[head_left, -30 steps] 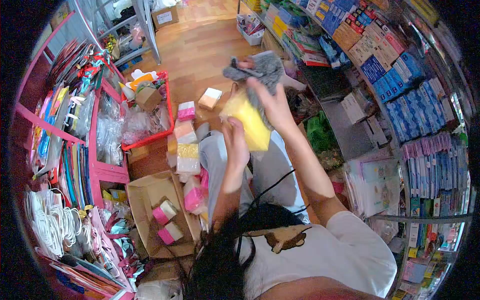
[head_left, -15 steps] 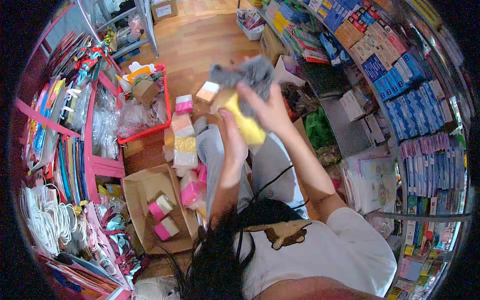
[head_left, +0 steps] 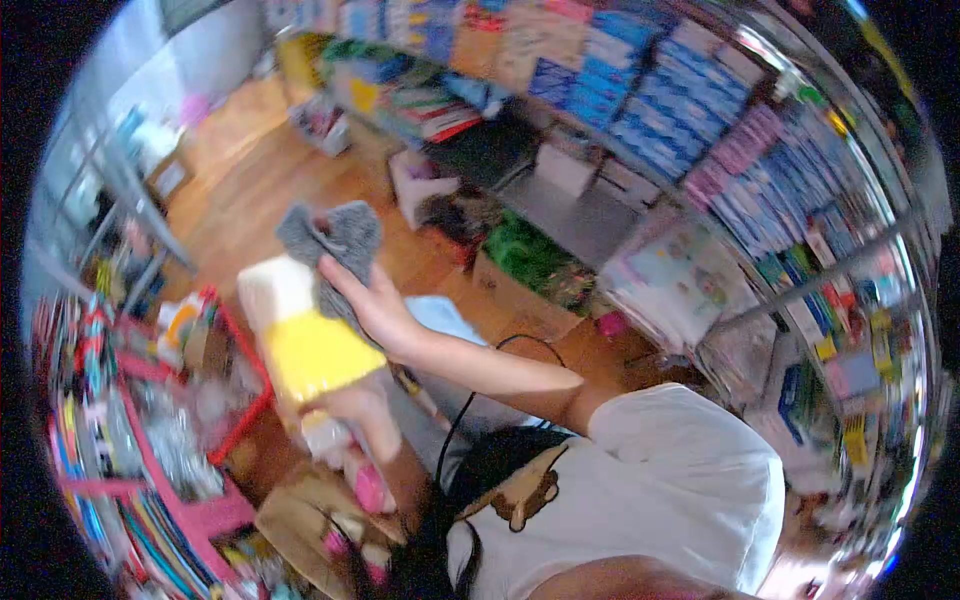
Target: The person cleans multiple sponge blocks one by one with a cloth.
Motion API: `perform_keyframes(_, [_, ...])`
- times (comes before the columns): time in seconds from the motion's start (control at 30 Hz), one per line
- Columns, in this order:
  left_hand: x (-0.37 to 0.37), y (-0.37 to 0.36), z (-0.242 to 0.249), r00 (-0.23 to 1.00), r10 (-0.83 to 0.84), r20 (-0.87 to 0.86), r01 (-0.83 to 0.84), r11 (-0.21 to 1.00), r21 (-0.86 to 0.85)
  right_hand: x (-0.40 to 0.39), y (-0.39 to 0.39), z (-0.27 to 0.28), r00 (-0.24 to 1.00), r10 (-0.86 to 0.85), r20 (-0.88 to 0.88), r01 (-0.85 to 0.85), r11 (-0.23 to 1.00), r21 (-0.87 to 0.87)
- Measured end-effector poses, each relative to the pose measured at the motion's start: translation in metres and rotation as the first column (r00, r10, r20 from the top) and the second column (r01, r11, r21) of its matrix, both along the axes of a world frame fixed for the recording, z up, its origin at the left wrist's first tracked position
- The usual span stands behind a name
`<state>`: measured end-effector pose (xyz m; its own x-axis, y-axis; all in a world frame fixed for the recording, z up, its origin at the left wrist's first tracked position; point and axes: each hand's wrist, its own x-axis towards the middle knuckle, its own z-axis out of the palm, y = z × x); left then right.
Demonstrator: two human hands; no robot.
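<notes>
In the head view, a packet with a yellow band and a white end [head_left: 318, 352], in shiny clear wrapping, is tilted up over my lap. My left hand [head_left: 357, 412] grips its lower end, with the fingers partly hidden beneath it. A grey cloth [head_left: 352, 232] is bunched in my right hand [head_left: 368, 305], which is closed around it beside the packet's upper right edge. Part of the cloth hangs down along that edge. Smaller pink-and-white packets [head_left: 370, 488] lie close by my left forearm, blurred by motion.
A red basket [head_left: 248, 430] filled with plastic-wrapped goods stands at left, near a pink rack [head_left: 212, 515]. At lower left, a cardboard box [head_left: 285, 525] holds several packets. Stocked shelves [head_left: 680, 100] line the right side. A black cable [head_left: 462, 412] loops by my lap.
My view has swung right, so the shelves sit more centrally. The packet has turned, bringing its broad yellow-and-white face into view. My right hand with the cloth has shifted to its upper right edge.
</notes>
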<state>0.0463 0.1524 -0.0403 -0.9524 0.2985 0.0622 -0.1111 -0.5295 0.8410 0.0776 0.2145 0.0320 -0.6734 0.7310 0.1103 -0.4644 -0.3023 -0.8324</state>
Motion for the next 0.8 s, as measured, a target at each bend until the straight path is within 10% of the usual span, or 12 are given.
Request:
perform_keyframes(0.1, [0.002,0.002,-0.003,0.999,-0.039,-0.011,0.038,0.998,-0.041,0.004,0.023,0.002,0.993,0.079,-0.093,-0.100,0.962,-0.253])
perform_keyframes(0.17, [0.002,0.004,-0.003,0.998,-0.054,-0.018,0.053,0.997,-0.062,0.010,0.009,-0.004,0.993,0.006,0.117,0.005,0.995,-0.095])
perform_keyframes(0.4, [0.008,0.009,-0.007,0.997,-0.074,-0.019,0.072,0.993,-0.097,0.029,-0.040,-0.045,0.999,-0.051,-0.021,0.053,0.987,0.151])
perform_keyframes(0.6, [0.012,0.010,-0.008,0.997,-0.076,-0.009,0.075,0.991,-0.114,0.014,0.037,-0.014,0.991,0.132,0.006,-0.128,0.969,-0.213])
perform_keyframes(0.8, [0.014,-0.002,-0.006,0.997,-0.082,0.010,0.083,0.990,-0.116,0.044,-0.045,-0.037,0.979,-0.079,0.189,0.012,0.944,0.329])
